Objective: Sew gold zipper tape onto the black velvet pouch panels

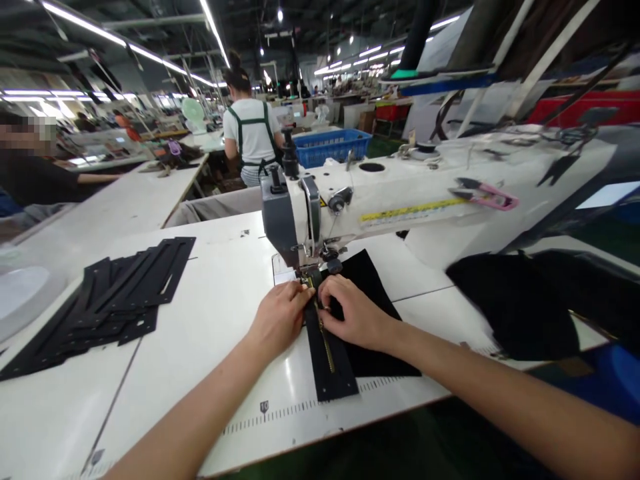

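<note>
A black strip (343,380) with a gold-toothed zipper (328,348) along its middle lies under the head of a sewing machine (310,220). My left hand (281,312) is at its left edge, thumb and fingers drawn together on the strip close to the presser foot. From the right, my right hand (357,312) reaches over with bent fingers, pinching at the zipper and strip just in front of the needle area. A larger black fabric piece (387,357) lies beneath and right of the strip. The fingertips partly cover the spot under the foot.
Slotted black strips (117,293) are piled on the left of the white table (215,320). More black fabric (515,303) lies at right. Pink-handled thread snips (487,193) rest against the machine arm. Beyond are a blue basket (333,147) and a person in an apron (250,133).
</note>
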Action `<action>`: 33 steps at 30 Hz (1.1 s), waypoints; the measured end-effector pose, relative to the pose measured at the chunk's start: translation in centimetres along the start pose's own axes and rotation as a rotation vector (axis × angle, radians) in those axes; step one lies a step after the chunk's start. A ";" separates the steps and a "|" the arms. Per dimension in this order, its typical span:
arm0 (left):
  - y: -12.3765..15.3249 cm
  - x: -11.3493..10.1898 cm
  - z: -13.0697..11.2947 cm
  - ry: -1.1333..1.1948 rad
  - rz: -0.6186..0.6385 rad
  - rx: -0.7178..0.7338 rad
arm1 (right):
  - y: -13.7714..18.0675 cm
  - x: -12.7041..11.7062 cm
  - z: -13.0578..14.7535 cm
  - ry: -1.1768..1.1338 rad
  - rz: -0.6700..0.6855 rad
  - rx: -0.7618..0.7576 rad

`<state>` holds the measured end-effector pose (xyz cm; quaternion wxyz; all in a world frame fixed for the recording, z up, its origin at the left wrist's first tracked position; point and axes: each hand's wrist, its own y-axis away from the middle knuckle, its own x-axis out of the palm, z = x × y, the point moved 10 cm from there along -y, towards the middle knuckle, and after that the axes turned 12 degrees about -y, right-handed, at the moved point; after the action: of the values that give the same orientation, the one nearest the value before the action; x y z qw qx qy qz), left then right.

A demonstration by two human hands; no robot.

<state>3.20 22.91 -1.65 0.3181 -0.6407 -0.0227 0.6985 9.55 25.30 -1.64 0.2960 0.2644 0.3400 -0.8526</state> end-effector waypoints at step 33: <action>1.4 -0.8 -1.6 0.067 -0.056 0.053 | 0.8 1.9 0.2 0.283 0.124 -0.101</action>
<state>4.05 20.80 -1.90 0.3548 -0.6542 -0.0115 0.6679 8.74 24.05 -3.04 0.3101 0.3869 0.4038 -0.7688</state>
